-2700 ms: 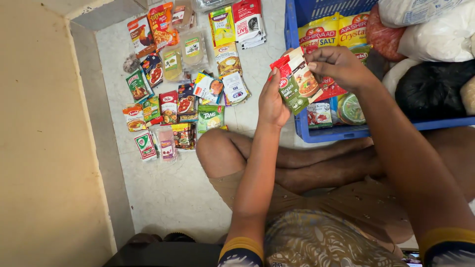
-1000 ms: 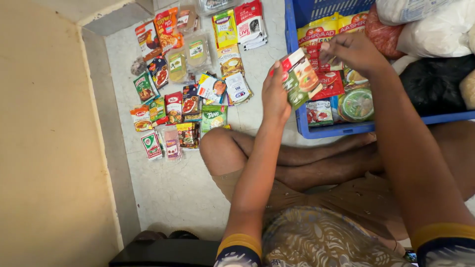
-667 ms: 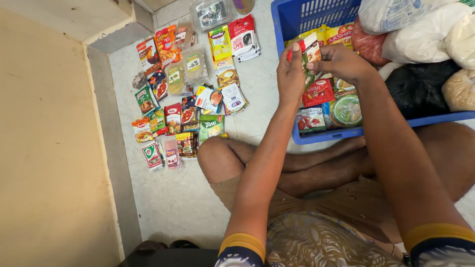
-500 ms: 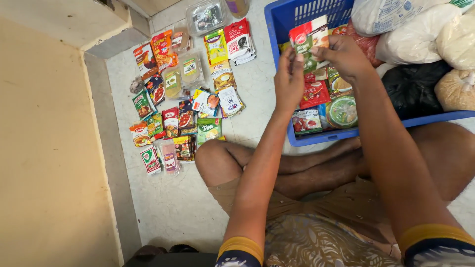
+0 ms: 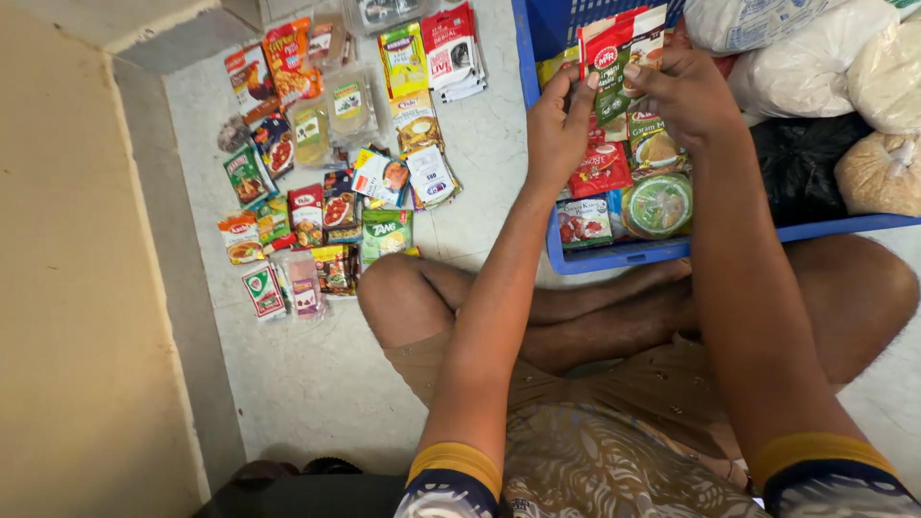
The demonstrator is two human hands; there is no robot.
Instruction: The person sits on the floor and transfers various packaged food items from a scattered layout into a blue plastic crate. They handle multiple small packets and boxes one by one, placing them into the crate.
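I sit cross-legged on the floor. Both hands hold a small stack of flat red, green and white spice packets [image 5: 614, 59] upright over the blue plastic crate [image 5: 614, 257]. My left hand [image 5: 558, 125] grips the stack's left edge. My right hand [image 5: 683, 91] pinches its right side from above. Below the stack, inside the crate, lie more packets: a red one [image 5: 601, 170], a green and brown one [image 5: 656, 144] and a round green-lidded tub [image 5: 658, 204].
Several spice and food packets [image 5: 326, 182] lie spread in rows on the pale floor to my left. White, black and beige filled bags [image 5: 844, 115] fill the crate's right part. A beige wall with a step [image 5: 86, 288] runs along the left.
The stack of packets has risen from the crate's left rim toward its far part, with both hands staying on it. The camera has tilted, showing more of the floor packets.
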